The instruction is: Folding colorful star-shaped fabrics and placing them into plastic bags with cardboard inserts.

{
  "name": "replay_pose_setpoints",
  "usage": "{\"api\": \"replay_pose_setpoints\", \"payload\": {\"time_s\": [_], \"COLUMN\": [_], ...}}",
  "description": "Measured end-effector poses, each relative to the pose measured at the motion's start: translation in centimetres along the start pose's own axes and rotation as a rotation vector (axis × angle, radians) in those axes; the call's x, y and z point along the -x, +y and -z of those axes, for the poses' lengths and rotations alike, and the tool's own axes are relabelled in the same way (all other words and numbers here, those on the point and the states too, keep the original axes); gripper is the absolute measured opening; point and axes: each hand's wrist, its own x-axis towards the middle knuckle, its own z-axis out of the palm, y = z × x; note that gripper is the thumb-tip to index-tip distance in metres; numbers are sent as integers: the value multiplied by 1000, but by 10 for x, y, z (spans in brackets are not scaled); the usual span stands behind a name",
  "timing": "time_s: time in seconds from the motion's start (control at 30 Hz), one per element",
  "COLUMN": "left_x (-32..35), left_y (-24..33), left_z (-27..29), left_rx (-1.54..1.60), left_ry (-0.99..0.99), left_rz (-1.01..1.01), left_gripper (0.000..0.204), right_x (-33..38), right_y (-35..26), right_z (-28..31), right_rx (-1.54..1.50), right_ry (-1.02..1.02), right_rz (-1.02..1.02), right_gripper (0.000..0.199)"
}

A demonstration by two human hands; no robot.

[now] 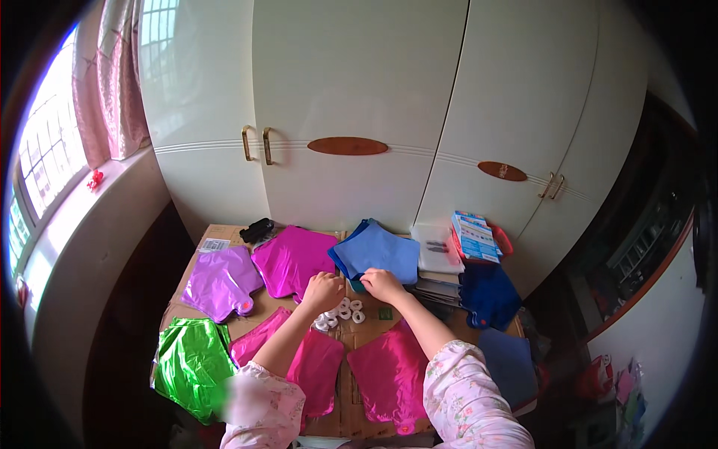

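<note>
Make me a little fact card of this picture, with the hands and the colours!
Left hand: fingers curled, near the white rolls
Right hand: fingers curled, by the near edge of the blue sheets
Anything held: too hidden to tell
Far left: purple foil
Near left: shiny green foil
Near middle: pink foil, in two places
Underneath: brown cardboard
Behind: white cabinet

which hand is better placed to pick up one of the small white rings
Probably the left hand: it is right beside the cluster of small white rings, while the right hand is farther off, by the stacked light-blue flat sheets. Whether either grips something is unclear.
</note>
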Motion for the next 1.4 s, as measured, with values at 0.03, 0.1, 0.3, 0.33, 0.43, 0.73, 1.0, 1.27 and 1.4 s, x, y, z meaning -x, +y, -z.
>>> {"api": "replay_pose_setpoints", "payload": {"time_s": [0.03, 0.1, 0.3, 0.33, 0.43, 0.73, 1.0, 1.27, 1.4], "left_x": [-2, -5, -15, -17, -20, -34, -40, -38, -39], "left_y": [2, 5, 17, 12, 3, 17, 9, 11, 18], "left_z": [-3, -8, -18, -25, -39, -16, -36, -32, -26], "left_rx": [13, 33, 29, 19, -60, -99, -178, -197, -201], "left_ry": [-9, -21, -62, -77, -89, -419, -471, -514, -554], "left_rz": [-5, -3, -27, -55, -105, -25, -64, -33, -20], "left_gripper": [19, 22, 25, 25, 25, 37, 52, 46, 44], "right_x": [-1, -3, -3, -5, -9, -6, -15, -30, -47], "right_y": [0, -6, -2, -2, -6, -3, 97, 121, 68], "right_z": [0, 4, 8, 9, 14, -1, 37, 186, 227], "right_rx": [-6, -59, -277, -319, -316, -132, -988, -463, -120], "right_ry": [14, 21, 42, 33, 50, 85, 606, 1090, 1129], "right_rz": [-14, -147, -458, -503, -526, -311, -766, -668, -453], "right_gripper": [17, 16, 22, 24, 23, 19, 13, 22, 25]}}
